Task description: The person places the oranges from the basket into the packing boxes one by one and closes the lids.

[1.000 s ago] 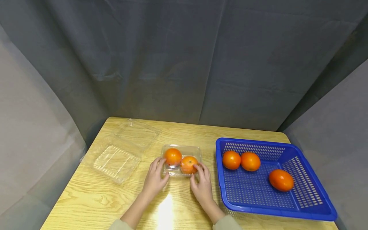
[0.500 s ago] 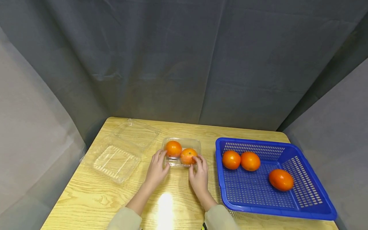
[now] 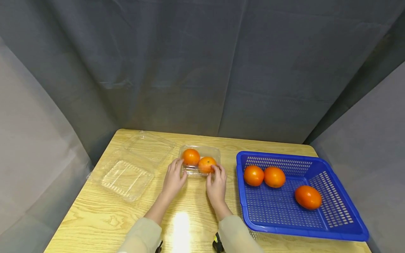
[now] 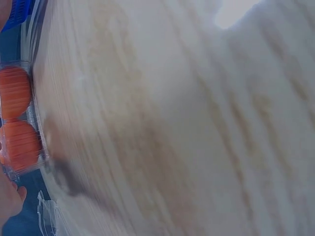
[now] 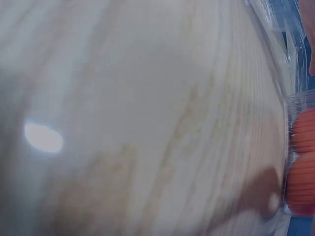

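Head view: the clear box sat mid-surface, holding a left orange and a right orange side by side. Left hand was at the box's left near corner, thumb spread wide from fingers. Right hand was also wide, fingertips at the right orange, thumb by the near edge. Opened box lay left; blue basket with three more oranges stood right.

Clear plastic container, flat on wooden table; two glossy orange fruits inside, left one slightly farther back.
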Demonstrator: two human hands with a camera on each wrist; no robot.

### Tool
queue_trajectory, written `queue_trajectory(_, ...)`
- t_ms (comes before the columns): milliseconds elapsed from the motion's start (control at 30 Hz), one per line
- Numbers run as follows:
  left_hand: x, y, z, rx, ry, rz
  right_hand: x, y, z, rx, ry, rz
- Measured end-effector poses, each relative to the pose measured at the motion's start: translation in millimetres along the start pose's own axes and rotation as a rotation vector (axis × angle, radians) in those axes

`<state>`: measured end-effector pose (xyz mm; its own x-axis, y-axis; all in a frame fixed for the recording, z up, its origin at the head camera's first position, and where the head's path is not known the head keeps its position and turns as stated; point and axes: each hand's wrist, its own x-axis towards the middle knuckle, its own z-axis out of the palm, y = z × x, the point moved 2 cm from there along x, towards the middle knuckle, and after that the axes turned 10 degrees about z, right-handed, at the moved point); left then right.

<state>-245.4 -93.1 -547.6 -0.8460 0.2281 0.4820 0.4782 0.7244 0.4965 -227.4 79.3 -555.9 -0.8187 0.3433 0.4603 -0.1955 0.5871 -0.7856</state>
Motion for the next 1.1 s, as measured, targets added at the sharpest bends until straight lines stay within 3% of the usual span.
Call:
queue_trajectory(267, 12.0, -6.2, 6.0, 0.009, 0.029, -0.005, 13, 1, 8, 0.000, -0.017, 0.083)
queue_trajectory(500, 22.0, -10.0, 10.2, -0.029, 0.004, -0.059, 25, 5, 15, 0.004, -0.021, 0.176)
queue_trajectory(900, 40.2, -13.1, 16.2, -0.093, -0.014, -0.126, 43, 10, 23, 0.042, 0.025, 0.250)
queue_trajectory(1100, 48.2, -16.8, 19.7, -0.134, -0.016, -0.175, 53, 11, 25, 0.050, -0.010, 0.276)
